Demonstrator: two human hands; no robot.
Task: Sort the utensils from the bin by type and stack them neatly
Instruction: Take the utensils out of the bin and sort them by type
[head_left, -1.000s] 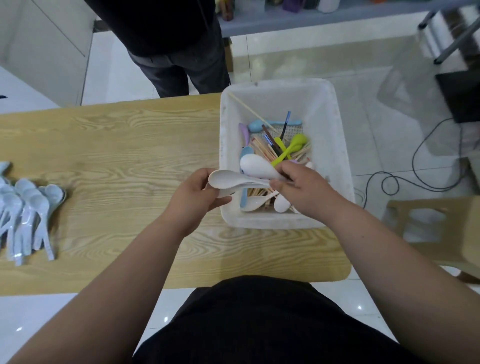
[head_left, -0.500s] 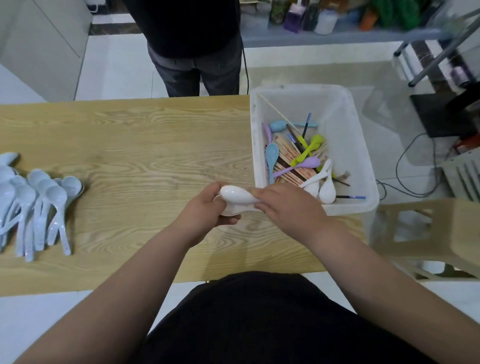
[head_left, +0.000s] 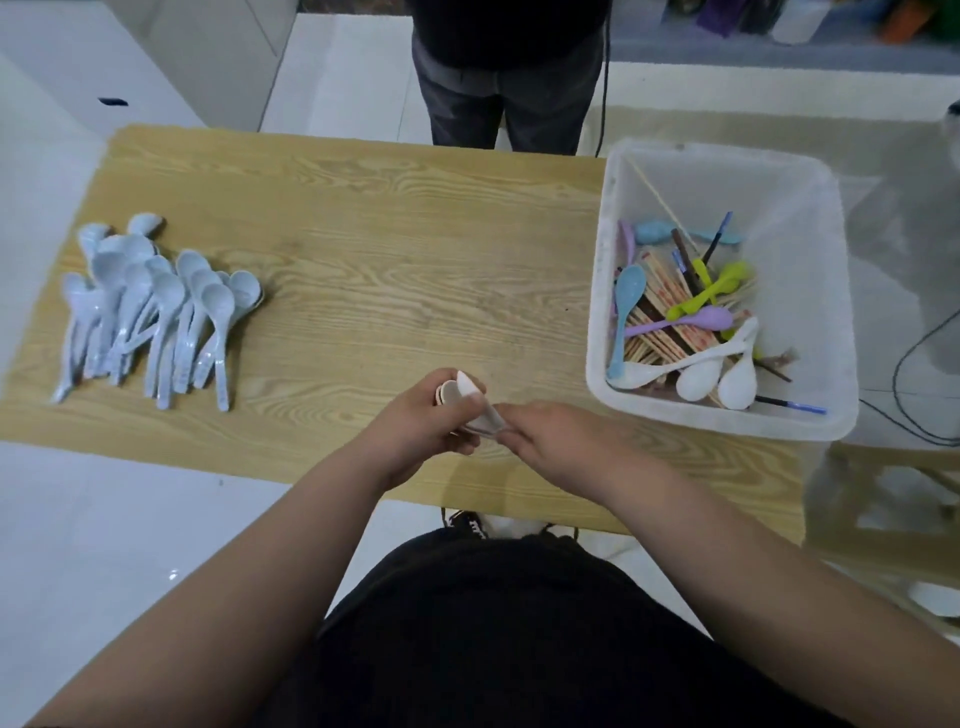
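1. Fingers (head_left: 451, 402) of the left hand (head_left: 421, 421) curled round a stack of white spoons (head_left: 470, 392), bowls nested and pointing up. Fingers (head_left: 506, 415) of the right hand (head_left: 561, 441) pinching the handle end of the same stack, seemingly squaring it up.
2. Held low at the centre of the frame, just above the near edge of the counter (head_left: 389, 260); not yet set down.
3. Done so far, by the look of it: a pile of pale blue spoons (head_left: 156, 306) at the left of the frame, grouped by type but fanned and overlapping, not neatly stacked.
4. Left to do: at the right of the frame, in the bin (head_left: 727, 423), several loose white spoons (head_left: 717, 371) at the near wall, a blue spoon (head_left: 623, 306), a purple spoon (head_left: 685, 322), a green spoon (head_left: 711, 291), a bundle of wooden chopsticks (head_left: 657, 301) and a few thin dark sticks. Roughly midway at best.
5. Possible snags: coloured spoons lying across the chopsticks, so tangling likely on lifting; bin perched at the counter's right edge.
6. Round about: a second person (head_left: 509, 78) standing at the far side, top centre; a dark cable (head_left: 909, 374) on the floor at the far right.
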